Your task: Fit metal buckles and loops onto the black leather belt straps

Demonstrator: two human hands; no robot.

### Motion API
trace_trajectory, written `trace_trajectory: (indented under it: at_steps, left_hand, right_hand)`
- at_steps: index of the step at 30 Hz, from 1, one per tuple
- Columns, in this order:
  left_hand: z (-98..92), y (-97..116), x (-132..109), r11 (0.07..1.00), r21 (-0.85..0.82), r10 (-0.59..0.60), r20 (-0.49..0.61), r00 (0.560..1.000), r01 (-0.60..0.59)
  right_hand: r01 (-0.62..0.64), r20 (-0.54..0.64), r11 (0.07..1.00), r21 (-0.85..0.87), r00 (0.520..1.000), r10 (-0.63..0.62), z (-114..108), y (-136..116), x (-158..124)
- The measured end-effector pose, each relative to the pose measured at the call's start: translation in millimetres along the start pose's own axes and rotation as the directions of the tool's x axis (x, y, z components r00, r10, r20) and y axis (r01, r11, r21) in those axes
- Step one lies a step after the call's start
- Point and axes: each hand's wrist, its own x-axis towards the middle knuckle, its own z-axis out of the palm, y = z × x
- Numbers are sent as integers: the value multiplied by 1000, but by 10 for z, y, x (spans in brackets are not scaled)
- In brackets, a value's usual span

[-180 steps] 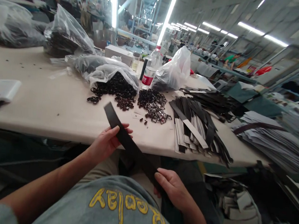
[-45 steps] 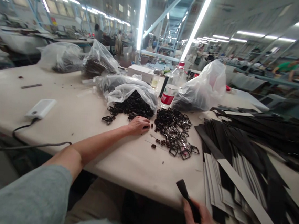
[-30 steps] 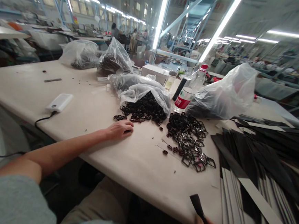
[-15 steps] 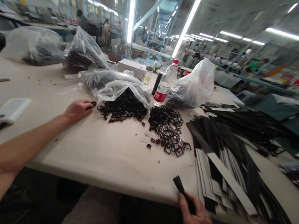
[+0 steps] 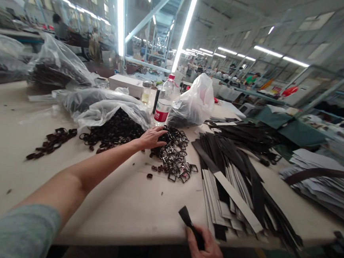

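Observation:
My left hand [image 5: 152, 138] reaches over the left side of a pile of dark metal buckles [image 5: 177, 151], fingers stretched and apart, with nothing visibly gripped. Whether the fingertips touch the buckles is hard to tell. Beside my forearm lies a heap of small black loops [image 5: 121, 125], spilling from a clear plastic bag [image 5: 102, 107]. A separate cluster of brown loops [image 5: 51, 142] is spread out further left. At the table's front edge my right hand [image 5: 207, 249] is closed on a black strap [image 5: 186, 217], whose flat end points up and left.
Long black and white strips [image 5: 233, 181] lie stacked right of the buckles. Behind stand a red-capped bottle [image 5: 162, 104], a small jar [image 5: 146, 93], a white box [image 5: 126, 85] and another filled bag [image 5: 193, 103]. Papers [image 5: 320, 176] are piled at far right.
My left hand has moved right, from the left of the loop heap to the buckles. A cluster of brown loops now lies left of the heap. The right hand still holds the strap; the view has turned right.

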Motion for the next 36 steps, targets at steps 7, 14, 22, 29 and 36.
trace_trajectory:
  at_steps: [7, 14, 22, 29, 36]
  left_hand:
    - [346, 54, 742, 961, 31, -278, 123, 953, 276]
    - [216, -21, 249, 977, 126, -197, 194, 961, 174]
    - [-150, -171, -945, 989, 131, 62, 99, 993, -74]
    - [-363, -529, -1626, 988, 107, 117, -20, 993, -114]
    - [-492, -704, -1815, 984, 128, -116, -50, 992, 121]
  right_hand:
    - [-115, -42, 991, 70, 992, 118, 53, -113, -54]
    - [-14, 9, 997, 81, 1000, 13, -42, -149, 63]
    - [-33, 4, 998, 46, 999, 33, -47, -179, 80]
    - [-66, 8, 997, 33, 998, 65, -24, -148, 84]
    - [-103, 18, 995, 17, 995, 102, -35, -181, 115]
